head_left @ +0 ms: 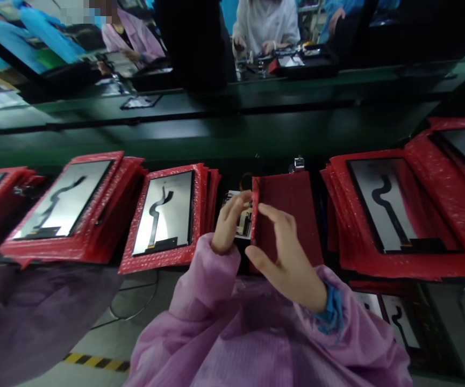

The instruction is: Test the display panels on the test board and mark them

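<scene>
Resting at centre, the red pouch [292, 209] is lying on the counter [216, 134]. The left hand [230, 223] is pinching a small panel [243, 217] at the pouch's 9 o'clock edge. The right hand [288, 258] is hovering open, fingers spread, over the pouch. Screens on red stacks [163, 220] are lying at 9 and 3 o'clock.

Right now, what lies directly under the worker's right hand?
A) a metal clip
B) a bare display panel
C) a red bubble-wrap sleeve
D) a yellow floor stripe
C: the right hand hovers flat over the red bubble-wrap sleeve, while the left hand touches a small component at the sleeve's left edge.
</scene>
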### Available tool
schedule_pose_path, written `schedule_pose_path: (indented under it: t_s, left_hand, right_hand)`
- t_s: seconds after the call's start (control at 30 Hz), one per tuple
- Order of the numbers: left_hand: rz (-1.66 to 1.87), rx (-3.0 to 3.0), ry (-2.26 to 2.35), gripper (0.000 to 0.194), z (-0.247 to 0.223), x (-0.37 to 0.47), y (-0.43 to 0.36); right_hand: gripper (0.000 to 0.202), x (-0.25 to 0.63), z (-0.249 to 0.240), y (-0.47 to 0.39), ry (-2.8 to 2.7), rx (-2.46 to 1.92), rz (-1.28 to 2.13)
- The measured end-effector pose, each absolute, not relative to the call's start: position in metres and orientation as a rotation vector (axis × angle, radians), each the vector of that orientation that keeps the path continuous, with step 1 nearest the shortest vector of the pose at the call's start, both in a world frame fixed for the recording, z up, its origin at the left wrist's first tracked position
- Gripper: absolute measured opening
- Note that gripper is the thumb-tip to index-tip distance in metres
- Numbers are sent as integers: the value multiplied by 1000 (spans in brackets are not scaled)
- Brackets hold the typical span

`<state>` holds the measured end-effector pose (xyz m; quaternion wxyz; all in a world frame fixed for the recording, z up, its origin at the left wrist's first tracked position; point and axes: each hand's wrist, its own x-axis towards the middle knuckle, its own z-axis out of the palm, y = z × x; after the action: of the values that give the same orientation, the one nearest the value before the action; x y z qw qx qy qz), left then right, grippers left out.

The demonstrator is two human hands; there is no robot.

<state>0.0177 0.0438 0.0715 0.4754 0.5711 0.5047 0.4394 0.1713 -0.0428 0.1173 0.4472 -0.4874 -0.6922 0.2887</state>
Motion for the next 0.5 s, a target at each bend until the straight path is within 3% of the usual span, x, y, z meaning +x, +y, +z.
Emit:
schedule_pose_path:
  t_s: [0.13, 0.27, 0.5]
  left_hand:
    - [1056, 1149, 1224, 49, 87, 14, 56]
    - [963, 861, 1213, 32, 90, 0, 60]
    - [1069, 744, 1144, 20, 80, -19, 66]
  right_hand:
    - [58, 152, 88, -33, -1648, -1254, 944]
    - [67, 146, 45, -31, -1491, -1535, 953]
    - [84, 146, 23, -32, -1152, -1458, 1160]
